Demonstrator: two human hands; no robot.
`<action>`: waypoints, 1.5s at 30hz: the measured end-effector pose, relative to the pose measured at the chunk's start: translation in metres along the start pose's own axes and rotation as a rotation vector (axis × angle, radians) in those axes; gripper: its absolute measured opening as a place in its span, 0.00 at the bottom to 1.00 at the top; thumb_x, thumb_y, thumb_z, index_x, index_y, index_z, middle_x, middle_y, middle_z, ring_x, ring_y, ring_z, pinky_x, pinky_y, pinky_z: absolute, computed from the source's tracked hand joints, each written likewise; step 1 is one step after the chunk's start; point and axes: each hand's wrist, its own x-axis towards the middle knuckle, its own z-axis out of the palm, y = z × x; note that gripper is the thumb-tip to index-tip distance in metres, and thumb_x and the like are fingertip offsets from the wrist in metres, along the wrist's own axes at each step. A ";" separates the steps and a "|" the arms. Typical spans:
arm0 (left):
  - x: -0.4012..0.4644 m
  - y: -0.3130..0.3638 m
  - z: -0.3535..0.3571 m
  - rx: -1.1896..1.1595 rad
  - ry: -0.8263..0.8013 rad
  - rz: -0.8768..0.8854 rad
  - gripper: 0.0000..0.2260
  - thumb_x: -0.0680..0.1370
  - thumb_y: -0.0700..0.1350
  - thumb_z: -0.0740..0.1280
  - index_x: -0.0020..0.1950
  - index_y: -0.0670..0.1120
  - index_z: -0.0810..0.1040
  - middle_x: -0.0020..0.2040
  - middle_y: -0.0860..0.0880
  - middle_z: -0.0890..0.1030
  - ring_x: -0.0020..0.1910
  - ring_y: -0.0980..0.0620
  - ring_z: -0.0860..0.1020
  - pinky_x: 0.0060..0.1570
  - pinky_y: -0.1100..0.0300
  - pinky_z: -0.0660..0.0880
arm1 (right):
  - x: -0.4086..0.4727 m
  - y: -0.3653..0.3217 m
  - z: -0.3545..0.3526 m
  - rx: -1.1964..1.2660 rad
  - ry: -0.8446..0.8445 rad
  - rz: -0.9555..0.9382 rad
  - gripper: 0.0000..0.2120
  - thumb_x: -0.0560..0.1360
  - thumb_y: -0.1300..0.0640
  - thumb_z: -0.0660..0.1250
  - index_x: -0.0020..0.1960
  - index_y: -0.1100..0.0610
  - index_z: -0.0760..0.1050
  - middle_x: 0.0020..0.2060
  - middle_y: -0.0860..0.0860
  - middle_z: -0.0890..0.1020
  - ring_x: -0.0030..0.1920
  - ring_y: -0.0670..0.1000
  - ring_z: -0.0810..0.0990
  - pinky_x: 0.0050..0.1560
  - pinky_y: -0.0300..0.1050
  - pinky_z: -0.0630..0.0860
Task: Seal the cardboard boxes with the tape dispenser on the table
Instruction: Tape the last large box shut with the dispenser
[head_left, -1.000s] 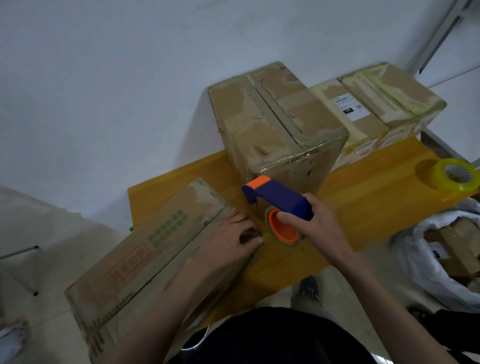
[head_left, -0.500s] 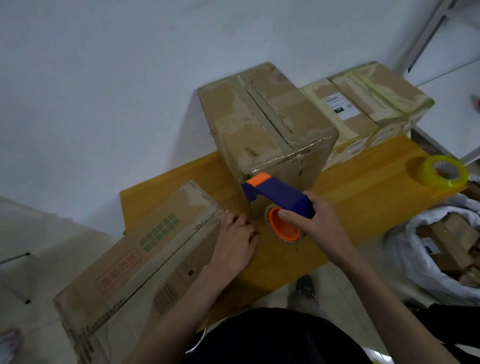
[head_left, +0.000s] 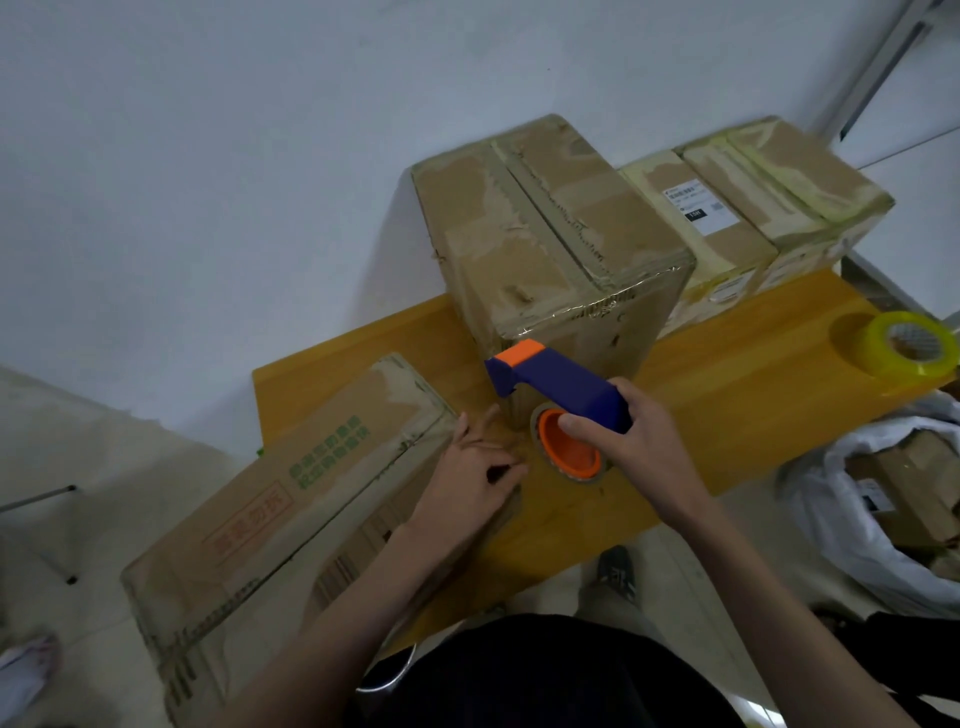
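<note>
A long cardboard box (head_left: 291, 499) with green and red print lies across the left end of the yellow table (head_left: 737, 395), sticking out past its edge. My left hand (head_left: 470, 470) rests flat on the box's right end, fingers spread. My right hand (head_left: 631, 441) grips a blue and orange tape dispenser (head_left: 558, 387) with an orange-cored roll, held just right of that box end. Directly behind the dispenser stands a tall taped box (head_left: 550, 244).
Two smaller boxes (head_left: 758, 208) taped in yellow sit at the back right against the wall. A yellow tape roll (head_left: 909, 345) lies at the table's right edge. A white bag (head_left: 883, 509) of cardboard scraps is on the floor at right.
My left hand shifted from gripping the box's right end to lying flat with fingers spread. The dispenser stays in about the same place in my right hand. The view drifted slightly.
</note>
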 end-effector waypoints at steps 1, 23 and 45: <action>0.000 0.002 -0.002 -0.035 0.048 -0.028 0.10 0.81 0.51 0.67 0.50 0.48 0.86 0.69 0.50 0.78 0.80 0.58 0.51 0.80 0.47 0.50 | 0.000 0.000 0.001 0.008 0.002 -0.002 0.25 0.65 0.32 0.71 0.51 0.50 0.76 0.37 0.47 0.78 0.36 0.46 0.76 0.37 0.38 0.73; -0.028 -0.051 -0.062 0.400 -0.217 -0.081 0.43 0.77 0.52 0.68 0.82 0.55 0.42 0.80 0.52 0.30 0.79 0.47 0.31 0.77 0.43 0.39 | 0.015 -0.025 0.033 0.120 -0.074 -0.132 0.19 0.69 0.40 0.74 0.52 0.51 0.77 0.38 0.45 0.77 0.37 0.42 0.76 0.37 0.33 0.73; -0.113 -0.113 -0.081 0.119 0.292 -0.746 0.52 0.69 0.76 0.64 0.82 0.55 0.44 0.81 0.51 0.35 0.81 0.40 0.48 0.76 0.38 0.57 | 0.057 -0.039 0.134 0.067 -0.127 -0.068 0.16 0.73 0.48 0.76 0.55 0.52 0.75 0.45 0.48 0.80 0.43 0.45 0.79 0.42 0.39 0.77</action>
